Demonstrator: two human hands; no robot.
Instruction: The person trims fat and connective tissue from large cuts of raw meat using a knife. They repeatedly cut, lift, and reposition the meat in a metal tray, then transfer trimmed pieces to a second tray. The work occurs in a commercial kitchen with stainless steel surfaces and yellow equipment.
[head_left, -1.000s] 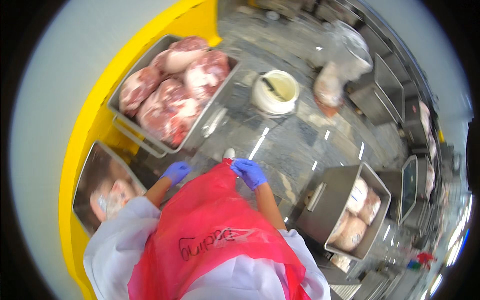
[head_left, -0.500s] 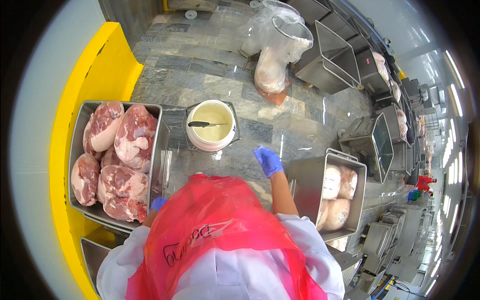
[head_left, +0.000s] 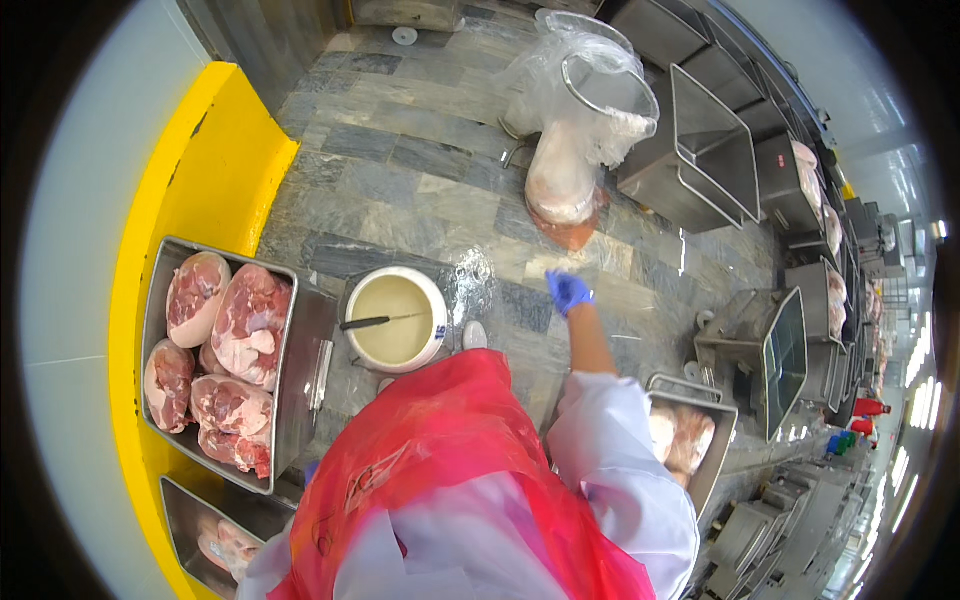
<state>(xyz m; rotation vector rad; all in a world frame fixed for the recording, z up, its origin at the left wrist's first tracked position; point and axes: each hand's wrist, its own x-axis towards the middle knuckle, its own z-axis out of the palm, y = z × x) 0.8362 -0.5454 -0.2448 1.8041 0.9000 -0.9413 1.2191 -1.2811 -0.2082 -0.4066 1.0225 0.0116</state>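
My right hand (head_left: pixel 569 291), in a blue glove, reaches out ahead of me over the tiled floor. Its fingers are loosely bent, the thumb stands apart, and no object shows in it. Only a sliver of my blue-gloved left hand (head_left: pixel 311 471) appears beside the red apron, its fingers hidden. To the left is a round white bucket (head_left: pixel 436 291) with a dark-handled knife (head_left: pixel 366 323) lying across its top. Large raw meat cuts (head_left: pixel 250 325) fill a steel bin (head_left: pixel 292 330) at the left. Ahead of my right hand, a big piece of meat (head_left: pixel 561 180) hangs in clear plastic.
A metal ring stand (head_left: pixel 610 108) carries the clear plastic bag. Steel bins (head_left: pixel 690 180) line the right side. Another bin (head_left: pixel 718 452) holding meat stands close by my right arm. A yellow barrier (head_left: pixel 220 160) runs along the left wall, and water wets the floor by the bucket.
My body has shifted, so the bucket and left bin sit farther left in view. My right hand has moved up and right in view. A white shoe now shows beside the bucket.
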